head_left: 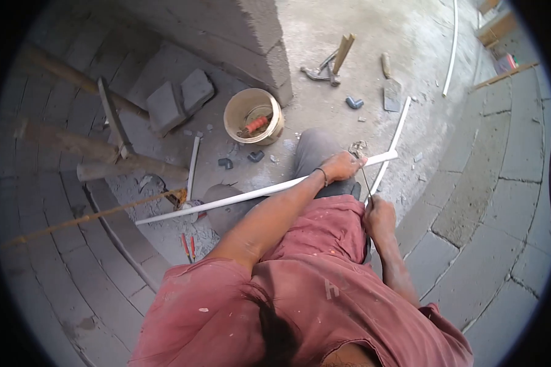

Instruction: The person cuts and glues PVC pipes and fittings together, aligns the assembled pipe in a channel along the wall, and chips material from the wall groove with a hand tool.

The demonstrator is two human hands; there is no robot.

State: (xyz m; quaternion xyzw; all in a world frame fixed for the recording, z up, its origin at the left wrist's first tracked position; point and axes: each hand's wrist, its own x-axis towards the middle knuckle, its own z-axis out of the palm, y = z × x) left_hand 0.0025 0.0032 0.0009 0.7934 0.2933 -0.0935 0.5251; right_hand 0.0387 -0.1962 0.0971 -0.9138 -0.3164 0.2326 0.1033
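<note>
A long white plastic pipe (269,191) lies slantwise across my lap, its near-right end past my knee. My left hand (341,166) is closed round this pipe close to that end. My right hand (381,215), lower and to the right, is closed on a thin dark blade-like tool (367,183). The tool reaches up to the pipe beside my left fingers; its handle is hidden in my fist. A second white pipe (399,129) lies on the floor and passes beneath the first one.
A bucket (275,131) with a red-handled item stands ahead. Grey elbow fittings (354,103), a hammer (320,74), a trowel (392,95) and red-handled pliers (188,248) lie on the floor. Wooden poles (79,140) lean at left; a block wall (471,202) rises at right.
</note>
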